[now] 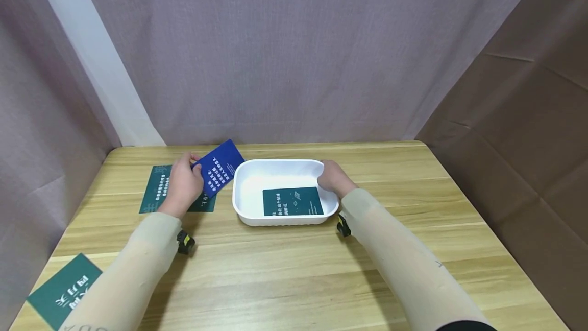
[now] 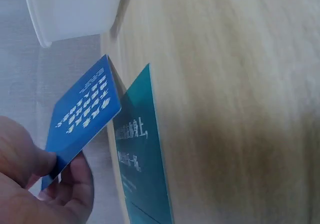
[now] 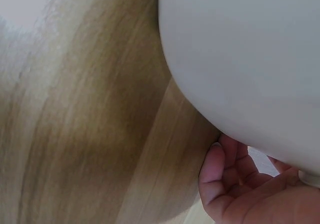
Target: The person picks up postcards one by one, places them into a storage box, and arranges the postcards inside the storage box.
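Note:
A blue card with white lettering is pinched between the thumb and fingers of my left hand. It is tilted, its far corner close to the left end of a white plastic tray. Below the blue card, a dark green card with white print lies on the table, partly covered by the hand. My right hand grips the tray's right end, thumb over the rim and fingers curled at the outer side, as the right wrist view shows. Inside the tray rests another green card with a planet drawing.
One more green card lies at the table's front left, overlapped by my left sleeve. The wooden table ends at a grey curtain behind and a brown cloth on the right.

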The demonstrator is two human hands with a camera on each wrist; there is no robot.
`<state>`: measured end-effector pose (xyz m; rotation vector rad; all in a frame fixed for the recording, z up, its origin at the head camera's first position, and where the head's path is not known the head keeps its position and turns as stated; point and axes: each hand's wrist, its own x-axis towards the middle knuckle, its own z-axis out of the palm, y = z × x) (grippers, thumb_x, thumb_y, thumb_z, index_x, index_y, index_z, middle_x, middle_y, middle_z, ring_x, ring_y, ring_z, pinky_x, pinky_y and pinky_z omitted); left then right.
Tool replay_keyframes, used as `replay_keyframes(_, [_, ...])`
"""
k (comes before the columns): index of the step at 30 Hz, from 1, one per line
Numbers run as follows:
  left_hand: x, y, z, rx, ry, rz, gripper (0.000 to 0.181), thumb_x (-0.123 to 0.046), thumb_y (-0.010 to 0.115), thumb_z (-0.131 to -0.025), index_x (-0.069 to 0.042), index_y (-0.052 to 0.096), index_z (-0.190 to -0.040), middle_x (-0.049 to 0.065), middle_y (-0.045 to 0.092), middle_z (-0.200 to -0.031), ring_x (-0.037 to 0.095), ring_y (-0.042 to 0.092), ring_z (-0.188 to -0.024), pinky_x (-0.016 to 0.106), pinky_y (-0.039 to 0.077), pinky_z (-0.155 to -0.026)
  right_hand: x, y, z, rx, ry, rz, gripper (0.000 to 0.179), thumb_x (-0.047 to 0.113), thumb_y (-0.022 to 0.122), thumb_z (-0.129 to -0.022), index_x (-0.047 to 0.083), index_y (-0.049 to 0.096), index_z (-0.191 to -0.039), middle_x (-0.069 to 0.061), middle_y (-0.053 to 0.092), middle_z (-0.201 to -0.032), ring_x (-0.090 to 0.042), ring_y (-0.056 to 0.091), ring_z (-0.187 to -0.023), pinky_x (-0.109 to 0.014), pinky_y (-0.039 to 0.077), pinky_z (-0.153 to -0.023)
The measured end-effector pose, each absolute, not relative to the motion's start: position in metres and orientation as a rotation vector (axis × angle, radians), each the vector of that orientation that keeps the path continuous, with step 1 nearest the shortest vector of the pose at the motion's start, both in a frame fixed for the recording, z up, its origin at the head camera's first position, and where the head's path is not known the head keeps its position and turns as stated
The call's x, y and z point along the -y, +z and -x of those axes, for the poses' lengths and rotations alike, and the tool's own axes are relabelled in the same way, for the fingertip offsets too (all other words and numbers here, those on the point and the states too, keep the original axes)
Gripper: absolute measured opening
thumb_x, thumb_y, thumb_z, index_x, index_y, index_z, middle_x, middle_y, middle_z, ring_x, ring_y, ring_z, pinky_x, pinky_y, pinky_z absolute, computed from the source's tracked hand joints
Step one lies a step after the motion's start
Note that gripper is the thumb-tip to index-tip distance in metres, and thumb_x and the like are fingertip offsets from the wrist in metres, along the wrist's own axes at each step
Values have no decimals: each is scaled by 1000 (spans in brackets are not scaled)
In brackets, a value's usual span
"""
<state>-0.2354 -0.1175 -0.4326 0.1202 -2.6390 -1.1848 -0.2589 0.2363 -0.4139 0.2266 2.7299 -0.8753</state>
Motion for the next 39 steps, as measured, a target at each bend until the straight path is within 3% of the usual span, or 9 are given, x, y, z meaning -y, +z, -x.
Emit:
replay_keyframes(4, [117, -428, 236, 2532, -1184, -119, 26, -10, 40, -102, -1, 50, -125, 21, 47, -109, 34, 47, -99, 49, 45, -85, -237, -414, 261, -2735, -875, -225, 65, -10, 49, -83, -3, 35, -146, -24, 45, -140, -36, 47, -123, -49, 40, -104])
replay_keyframes(17, [95, -408, 227, 2286, -1322, 31, 25, -15, 39, -104, -5, 48, -125, 15, 44, -117, 27, 48, -102, 41, 49, -86, -240, -416, 261, -2744, -880, -227, 64, -10, 49, -83, -3, 36, -145, -24, 45, -140, -37, 47, -124, -49, 40, -104])
replay_keyframes(30, [69, -398, 221, 2413, -1386, 273, 22, -10, 46, -102, -4, 54, -121, 11, 47, -105, 25, 53, -90, 36, 53, -73, -238, -415, 259, -2716, -888, -271, 62, -9, 49, -86, -1, 36, -146, -22, 45, -141, -35, 47, -124, -49, 41, -104])
replay_keyframes(39, [44, -401, 221, 2575, -1428, 254, 21, -12, 52, -100, -6, 59, -119, 11, 52, -117, 26, 55, -98, 37, 54, -82, -239, -415, 258, -2731, -881, -258, 61, -9, 50, -84, -2, 39, -144, -22, 49, -136, -34, 50, -119, -48, 44, -102])
